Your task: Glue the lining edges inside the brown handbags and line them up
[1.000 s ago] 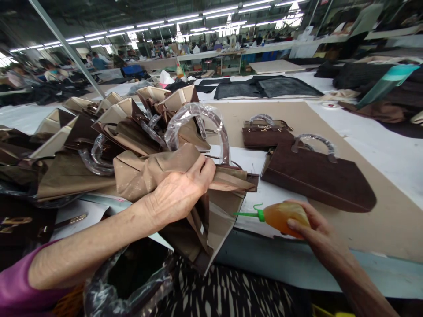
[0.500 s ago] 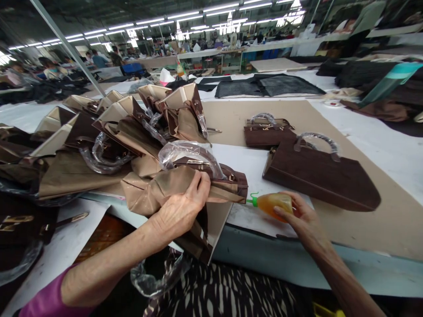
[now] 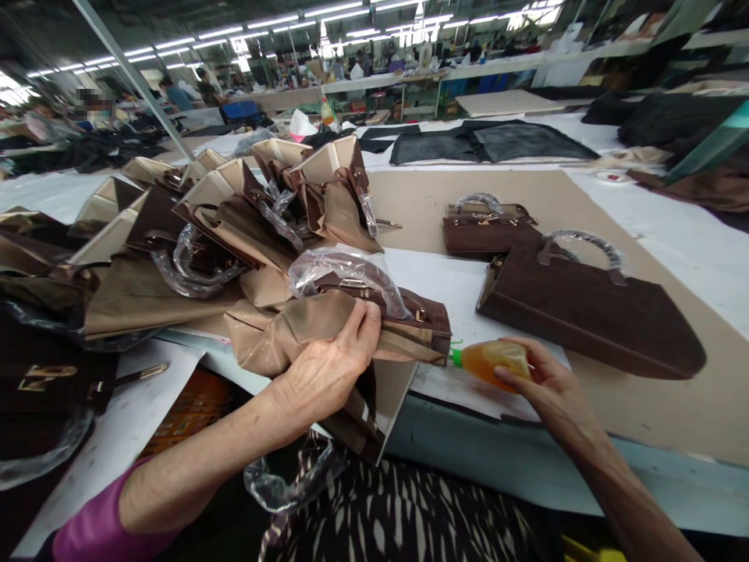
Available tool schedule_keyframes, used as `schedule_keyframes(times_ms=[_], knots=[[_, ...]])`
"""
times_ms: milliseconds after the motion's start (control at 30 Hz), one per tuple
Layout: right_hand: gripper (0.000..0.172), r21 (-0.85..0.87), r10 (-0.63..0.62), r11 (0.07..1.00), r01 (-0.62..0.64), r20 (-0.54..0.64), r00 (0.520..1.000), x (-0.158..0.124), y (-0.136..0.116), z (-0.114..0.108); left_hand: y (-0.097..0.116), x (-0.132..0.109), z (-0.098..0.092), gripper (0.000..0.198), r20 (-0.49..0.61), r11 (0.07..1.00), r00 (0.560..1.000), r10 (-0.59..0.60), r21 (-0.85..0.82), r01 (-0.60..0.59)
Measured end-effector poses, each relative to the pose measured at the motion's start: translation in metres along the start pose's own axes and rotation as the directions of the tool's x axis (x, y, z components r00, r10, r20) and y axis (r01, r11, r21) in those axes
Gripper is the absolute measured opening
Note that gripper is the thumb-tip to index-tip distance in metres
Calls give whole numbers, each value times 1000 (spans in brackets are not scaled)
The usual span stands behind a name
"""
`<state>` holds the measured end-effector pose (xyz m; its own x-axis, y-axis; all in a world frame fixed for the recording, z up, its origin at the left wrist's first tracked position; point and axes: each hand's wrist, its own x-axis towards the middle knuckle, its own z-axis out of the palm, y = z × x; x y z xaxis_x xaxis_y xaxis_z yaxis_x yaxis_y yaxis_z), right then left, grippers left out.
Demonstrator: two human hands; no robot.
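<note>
A brown handbag with its tan lining pulled outward lies at the table's front edge, its handle wrapped in clear plastic. My left hand is closed on the handbag, thumb and fingers pinching the lining by the opening. In my right hand is a squeeze bottle of amber liquid, held on its side. The bottle's green nozzle points left and its tip is at the bag's right end; whether it touches or goes inside is hidden.
Several half-made handbags with lining turned out crowd the left. Two finished-looking bags, a small one and a large one, lie to the right on tan board. Black sheets lie farther back. Another bag sits at lower left.
The whole view has shifted slightly, so things appear farther right. The bottle's nozzle has come closer in against the bag's right end. Both hands keep their holds.
</note>
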<state>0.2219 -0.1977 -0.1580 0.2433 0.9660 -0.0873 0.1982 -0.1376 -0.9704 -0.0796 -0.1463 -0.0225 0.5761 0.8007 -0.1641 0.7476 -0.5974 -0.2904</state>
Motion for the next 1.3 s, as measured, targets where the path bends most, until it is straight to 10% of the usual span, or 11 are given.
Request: schedule_keyframes(times_ms=[1300], knots=[[37, 88, 46, 994, -67, 222, 974, -65, -40, 24, -2, 17, 3, 49, -252, 994, 962, 109, 36, -103]])
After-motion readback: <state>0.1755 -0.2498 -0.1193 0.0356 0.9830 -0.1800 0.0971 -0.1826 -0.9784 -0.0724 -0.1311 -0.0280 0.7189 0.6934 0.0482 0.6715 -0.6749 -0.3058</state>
